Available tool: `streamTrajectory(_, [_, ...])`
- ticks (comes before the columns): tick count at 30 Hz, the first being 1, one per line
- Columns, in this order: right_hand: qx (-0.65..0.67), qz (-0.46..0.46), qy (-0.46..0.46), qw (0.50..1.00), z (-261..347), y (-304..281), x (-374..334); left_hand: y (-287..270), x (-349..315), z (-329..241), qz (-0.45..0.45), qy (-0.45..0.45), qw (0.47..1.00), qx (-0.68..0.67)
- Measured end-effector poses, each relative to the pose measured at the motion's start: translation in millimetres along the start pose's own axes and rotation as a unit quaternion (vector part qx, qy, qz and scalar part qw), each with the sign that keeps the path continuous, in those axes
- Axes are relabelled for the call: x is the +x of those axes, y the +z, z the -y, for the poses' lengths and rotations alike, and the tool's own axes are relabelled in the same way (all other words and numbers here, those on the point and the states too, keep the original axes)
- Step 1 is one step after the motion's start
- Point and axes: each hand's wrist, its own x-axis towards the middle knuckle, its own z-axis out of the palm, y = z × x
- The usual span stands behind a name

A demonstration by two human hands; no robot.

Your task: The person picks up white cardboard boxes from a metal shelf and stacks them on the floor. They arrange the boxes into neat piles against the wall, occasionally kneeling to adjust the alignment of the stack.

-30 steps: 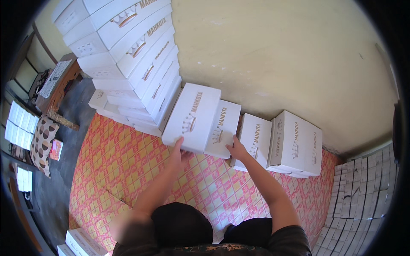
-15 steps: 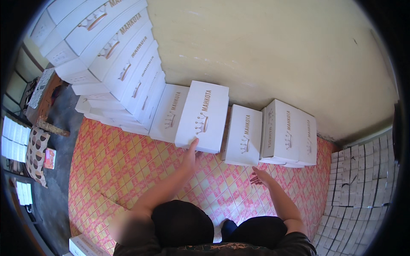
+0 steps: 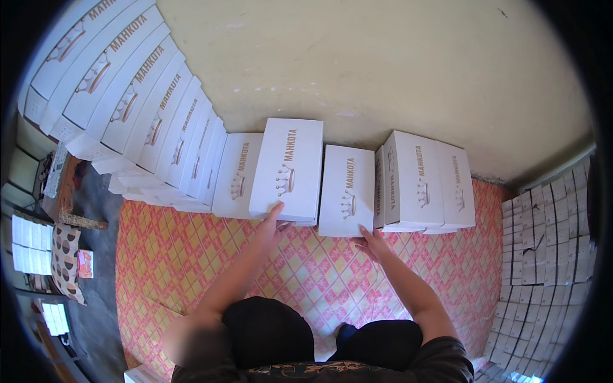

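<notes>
My left hand (image 3: pixel 273 225) grips the near edge of a taller white cardboard box (image 3: pixel 295 147), thumb on the lid and fingers curled against the front. To its right stands a lower white box (image 3: pixel 351 172) with the same crown print. My right hand (image 3: pixel 370 244) has hold of that box's near right corner, its thumb on top and the other fingers below the edge. Both boxes stand on the patterned floor mat, with a narrow gap between them.
Stacked white boxes (image 3: pixel 128 102) rise at the left along the beige wall (image 3: pixel 357 64). Another white box (image 3: pixel 239 172) adjoins them. More boxes (image 3: pixel 421 179) stand right of my hands. Small packages (image 3: pixel 543 249) are piled at the far right. A pink-yellow mat (image 3: pixel 191 255) covers the floor.
My right hand has come forward from open air onto the lower box's near edge. My left hand stays on the taller box. The whole view has shifted.
</notes>
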Motion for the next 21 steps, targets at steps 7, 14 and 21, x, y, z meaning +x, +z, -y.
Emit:
streamTrajectory(7, [-0.021,0.003,-0.023,1.000,11.3,-1.4,17.1,14.8,-22.4,-17.6,0.010,-0.056,0.997,0.044])
streamTrajectory(14, [-0.127,-0.008,0.020,0.992,30.2,3.9,17.9,-3.3,-8.5,-13.5,0.008,-0.080,0.996,0.031])
streamTrajectory(21, [-0.228,-0.062,0.057,0.970,40.5,1.1,26.8,-15.6,-11.2,-1.8,-0.067,-0.046,0.996,0.044])
